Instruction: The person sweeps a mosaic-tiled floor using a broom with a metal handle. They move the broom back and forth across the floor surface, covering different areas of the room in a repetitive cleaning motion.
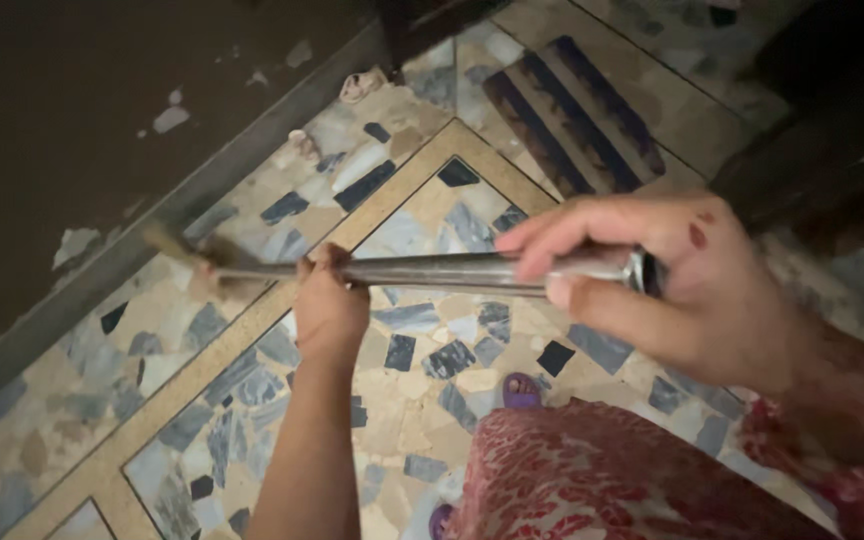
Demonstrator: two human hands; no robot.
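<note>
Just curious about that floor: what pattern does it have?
Beige floor set with irregular blue-grey and black stone chips, crossed by plain tan bands; head view.

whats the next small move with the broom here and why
Probably a short pull of the broom head back from the dark wall base toward the feet. The left hand grips the metal handle midway, the right hand holds its top end, and the bristles sit right at the floor edge, so a stroke inward would draw dirt onto the mosaic floor.
</note>
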